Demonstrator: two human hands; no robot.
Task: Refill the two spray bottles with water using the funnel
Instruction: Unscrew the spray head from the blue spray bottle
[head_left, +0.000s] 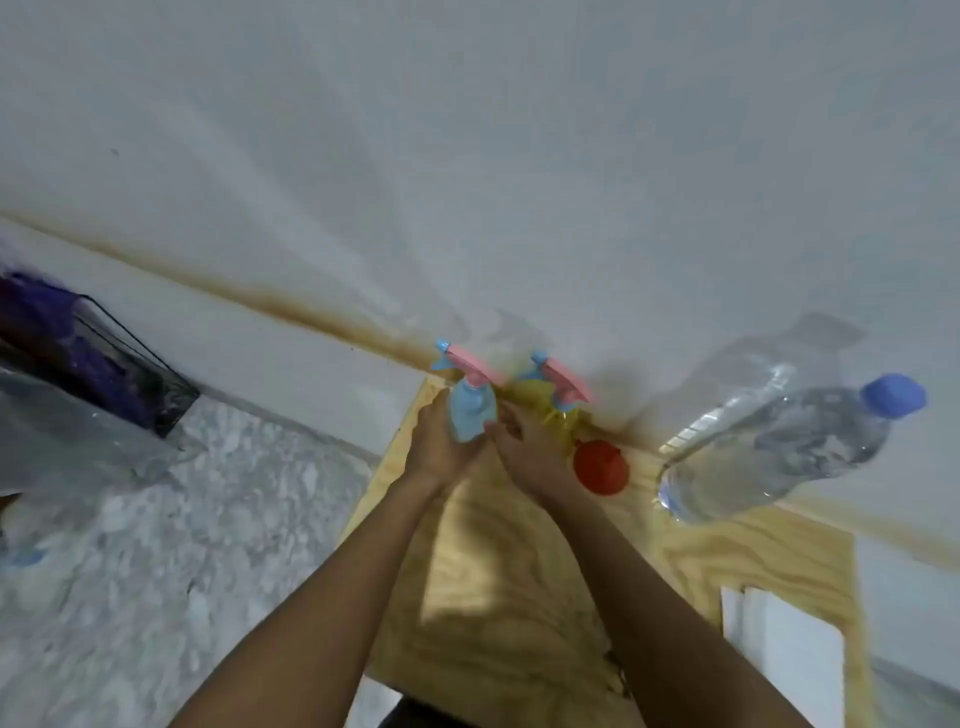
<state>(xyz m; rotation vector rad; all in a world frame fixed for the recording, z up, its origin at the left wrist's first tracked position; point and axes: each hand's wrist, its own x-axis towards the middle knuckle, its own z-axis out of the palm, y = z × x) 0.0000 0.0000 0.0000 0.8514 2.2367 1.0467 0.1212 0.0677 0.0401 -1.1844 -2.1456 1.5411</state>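
Head view: left hand (441, 447) has its grip closed round the blue spray bottle (470, 415) on the worktop (498, 597); right hand (524, 452) touches it, grip unclear. Just right: yellow spray bottle (563, 410), red funnel (601, 466), water bottle (779, 447).

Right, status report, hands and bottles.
Left hand gripping blue spray bottle; right hand at it. Yellow spray bottle, red funnel untouched. Nothing blocking.
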